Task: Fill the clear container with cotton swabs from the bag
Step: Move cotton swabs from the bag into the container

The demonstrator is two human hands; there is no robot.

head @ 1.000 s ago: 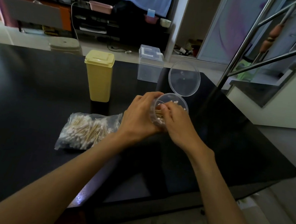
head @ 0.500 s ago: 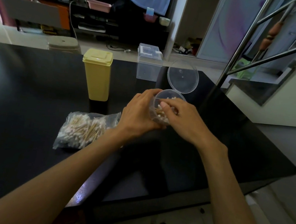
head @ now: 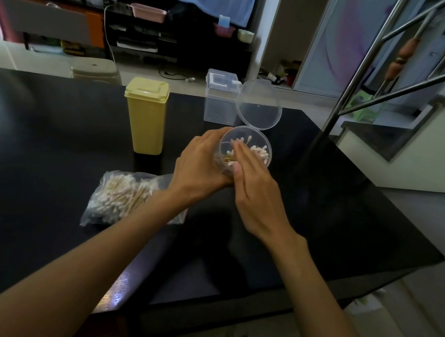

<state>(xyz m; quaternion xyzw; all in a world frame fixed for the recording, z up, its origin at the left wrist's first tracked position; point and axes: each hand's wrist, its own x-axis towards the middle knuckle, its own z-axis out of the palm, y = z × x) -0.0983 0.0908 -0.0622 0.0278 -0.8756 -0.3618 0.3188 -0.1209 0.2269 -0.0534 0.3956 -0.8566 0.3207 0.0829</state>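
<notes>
The left hand (head: pixel 200 163) is gripping the round clear container (head: pixel 267 152) from its left side, fingers curled round the wall, holding it over the black table (head: pixel 56 130) with its mouth tilted toward the camera. Its hinged lid (head: pixel 258 105) is standing open behind it. The right hand (head: pixel 256 196) is reaching over the near rim with its fingers (head: pixel 241 149) straight and pressed close together, their tips lying on the cotton swabs (head: pixel 259 150) inside the container (whether they are pinching any swab I cannot tell). White tips are bunching toward the container's right side. The clear plastic bag (head: pixel 120 198) of swabs is lying flat on the table just left of the left wrist, partly under the forearm. A yellow lidded box (head: pixel 146 117) is standing upright behind the bag, and a small clear rectangular box (head: pixel 220 97) is sitting behind the lid.
</notes>
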